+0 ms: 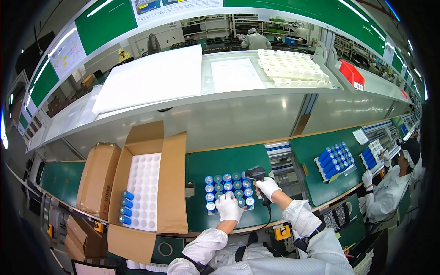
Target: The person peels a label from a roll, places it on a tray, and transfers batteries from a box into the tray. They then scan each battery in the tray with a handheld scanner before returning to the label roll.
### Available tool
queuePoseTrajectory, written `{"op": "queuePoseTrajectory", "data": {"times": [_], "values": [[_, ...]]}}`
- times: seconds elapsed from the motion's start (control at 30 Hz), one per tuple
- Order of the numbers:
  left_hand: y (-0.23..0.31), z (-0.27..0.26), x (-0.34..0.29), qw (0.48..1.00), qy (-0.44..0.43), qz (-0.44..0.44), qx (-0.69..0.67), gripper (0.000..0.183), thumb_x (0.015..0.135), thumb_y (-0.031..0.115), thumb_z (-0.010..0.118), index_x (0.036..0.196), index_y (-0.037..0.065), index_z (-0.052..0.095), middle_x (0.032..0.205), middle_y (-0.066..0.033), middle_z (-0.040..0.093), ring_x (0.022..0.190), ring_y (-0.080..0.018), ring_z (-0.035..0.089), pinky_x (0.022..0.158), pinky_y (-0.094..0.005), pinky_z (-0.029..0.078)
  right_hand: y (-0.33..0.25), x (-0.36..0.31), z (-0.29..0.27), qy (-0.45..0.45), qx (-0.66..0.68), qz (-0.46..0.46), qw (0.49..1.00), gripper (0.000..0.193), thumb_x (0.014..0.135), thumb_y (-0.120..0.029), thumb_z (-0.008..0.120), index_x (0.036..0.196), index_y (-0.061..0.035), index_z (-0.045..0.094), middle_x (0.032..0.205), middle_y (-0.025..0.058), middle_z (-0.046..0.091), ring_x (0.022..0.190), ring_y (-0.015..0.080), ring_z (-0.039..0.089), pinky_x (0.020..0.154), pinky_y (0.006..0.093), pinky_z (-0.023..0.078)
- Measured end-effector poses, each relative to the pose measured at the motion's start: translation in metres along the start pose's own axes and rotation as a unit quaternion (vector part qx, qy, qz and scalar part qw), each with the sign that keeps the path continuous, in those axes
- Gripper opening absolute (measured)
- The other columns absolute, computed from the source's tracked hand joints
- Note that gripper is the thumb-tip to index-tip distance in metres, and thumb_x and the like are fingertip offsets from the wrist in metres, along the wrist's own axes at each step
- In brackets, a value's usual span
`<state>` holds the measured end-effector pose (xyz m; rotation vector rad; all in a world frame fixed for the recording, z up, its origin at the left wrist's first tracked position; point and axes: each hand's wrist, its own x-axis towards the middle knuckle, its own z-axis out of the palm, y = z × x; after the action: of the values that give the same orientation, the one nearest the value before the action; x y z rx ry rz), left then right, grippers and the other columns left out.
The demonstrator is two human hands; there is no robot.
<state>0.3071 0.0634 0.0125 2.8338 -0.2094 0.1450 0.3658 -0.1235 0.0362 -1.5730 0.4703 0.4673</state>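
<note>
A block of blue cylindrical battery cells (228,178) stands upright in rows on the green work board in front of me. My white-gloved left hand (228,207) lies over the near side of this block, its fingers spread on the cell tops; the cells beneath it are hidden. At the block's right edge, my gloved right hand (267,189) is closed around the handle of a black handheld barcode scanner (255,173). The scanner's head is above the far right corner of the block, and its cable hangs down toward the bench's front edge.
To the left stands an open cardboard box (172,183) with a white tray and several blue cells. A closed carton (97,179) is beside it. White holders (293,64) and a red bin (352,74) occupy the shelf. A co-worker (392,183) handles cells at the right.
</note>
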Motion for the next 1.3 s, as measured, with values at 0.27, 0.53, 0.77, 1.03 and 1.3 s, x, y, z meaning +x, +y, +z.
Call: {"op": "queuePoseTrajectory", "data": {"times": [0.27, 0.53, 0.77, 1.03, 1.3], "values": [[-0.01, 0.023, -0.013, 0.993, 0.095, 0.031, -0.063, 0.042, 0.057, 0.043, 0.085, 0.086, 0.015, 0.073, 0.109, -0.0011, 0.058, 0.108, -0.0244, 0.051, 0.092, -0.0448, 0.035, -0.003, -0.012, -0.003, -0.009, 0.054, -0.005, 0.999, 0.014, 0.089, -0.017, 0.065, 0.089, -0.0046, 0.059, 0.069, 0.0056, 0.058, 0.054, 0.0164, 0.057, 0.048, 0.0322, 0.048], [-0.001, 0.004, 0.005, 0.996, -0.085, 0.006, 0.029, 0.048, 0.065, 0.041, 0.082, 0.101, 0.01, 0.071, 0.117, -0.0044, 0.053, 0.114, -0.0275, 0.048, 0.098, -0.0478, 0.035, 0.001, -0.011, -0.003, -0.003, 0.065, -0.002, 0.998, 0.012, 0.09, -0.016, 0.063, 0.089, -0.0046, 0.061, 0.069, 0.0056, 0.058, 0.054, 0.0164, 0.057, 0.048, 0.0321, 0.048], [-0.005, 0.01, 0.006, 0.998, -0.057, 0.02, 0.034, 0.054, 0.062, 0.044, 0.083, 0.102, 0.01, 0.071, 0.114, -0.0045, 0.054, 0.112, -0.0278, 0.049, 0.095, -0.0479, 0.037, 0.001, -0.003, -0.005, -0.009, 0.065, -0.017, 0.998, 0.012, 0.091, -0.016, 0.062, 0.089, -0.0051, 0.06, 0.071, 0.0047, 0.058, 0.054, 0.0158, 0.057, 0.049, 0.032, 0.048], [-0.005, -0.009, 0.009, 0.979, 0.0, 0.19, -0.076, 0.052, 0.075, 0.036, 0.075, 0.116, 0.008, 0.062, 0.126, -0.008, 0.056, 0.117, -0.0273, 0.053, 0.096, -0.0485, 0.038, -0.001, 0.005, -0.001, 0.004, 0.016, -0.013, 1.0, 0.022, 0.088, -0.024, 0.065, 0.09, -0.0021, 0.066, 0.069, 0.0072, 0.062, 0.052, 0.0171, 0.06, 0.048, 0.0323, 0.05], [-0.001, 0.002, 0.016, 0.966, -0.038, 0.251, -0.039, 0.061, 0.079, 0.037, 0.072, 0.129, 0.008, 0.055, 0.138, -0.011, 0.05, 0.129, -0.0306, 0.046, 0.104, -0.0507, 0.033, -0.01, 0.015, -0.001, 0.001, -0.033, -0.029, 0.999, 0.024, 0.089, -0.024, 0.064, 0.092, -0.0007, 0.066, 0.067, 0.0077, 0.062, 0.051, 0.0174, 0.061, 0.048, 0.0324, 0.051]]}}
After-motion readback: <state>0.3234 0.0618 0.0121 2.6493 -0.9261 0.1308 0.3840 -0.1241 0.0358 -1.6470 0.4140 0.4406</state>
